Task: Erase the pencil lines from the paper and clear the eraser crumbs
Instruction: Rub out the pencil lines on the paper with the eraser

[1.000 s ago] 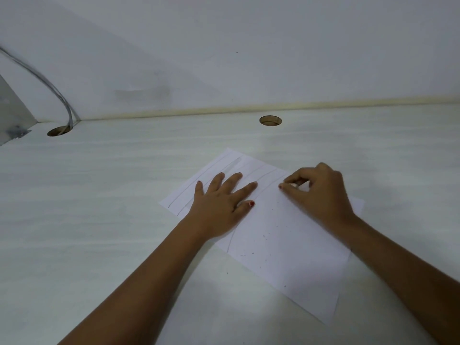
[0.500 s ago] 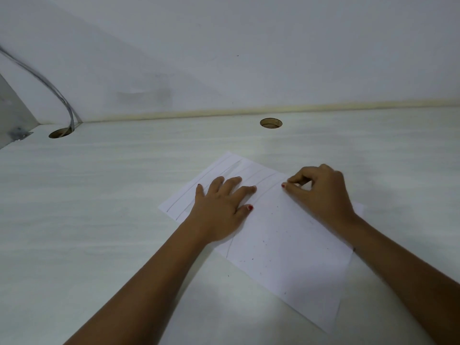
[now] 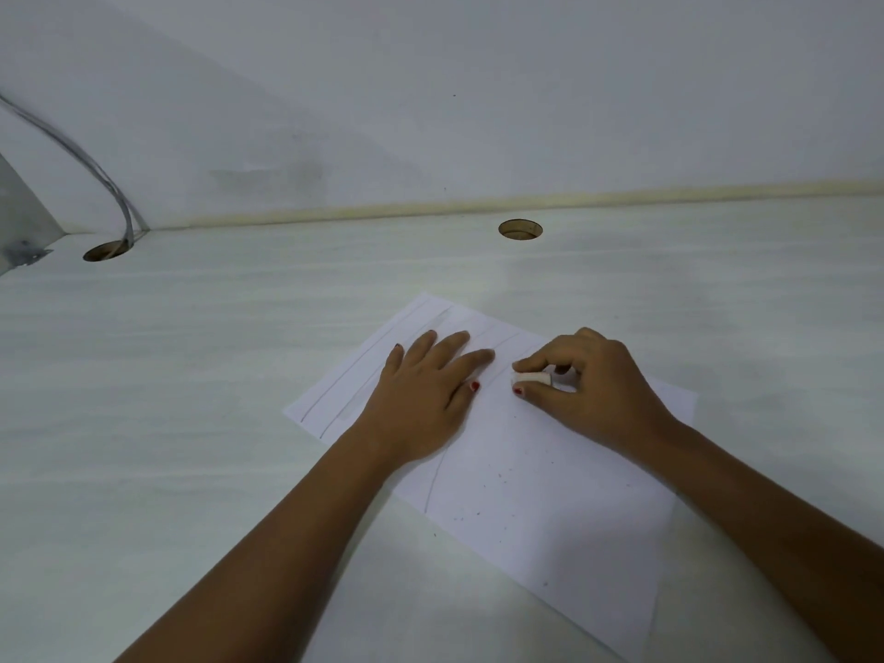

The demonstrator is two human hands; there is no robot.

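on paper (image 3: 550, 495), right hand (image 3: 598, 390) pinching eraser (image 3: 531, 378), left hand (image 3: 425, 394) flat

The left hand (image 3: 425, 399) lies flat on the sheet of paper (image 3: 550, 500), fingers spread and straight, pinning it to the pale desk (image 3: 191, 375). Just beside it, the right hand (image 3: 593, 390) pinches a small white eraser (image 3: 531, 377) between thumb and fingers, its tip down on the sheet. Pencil lines (image 3: 335, 390) run along the paper's left part, one more line showing below the left wrist. Dark eraser crumbs (image 3: 502, 476) speckle the near half of the sheet. Up at the back edge sit two round holes, one in the middle (image 3: 520, 229) and one on the left (image 3: 106, 251) with a grey cable (image 3: 95, 169) curving down into it from the white wall (image 3: 478, 88).
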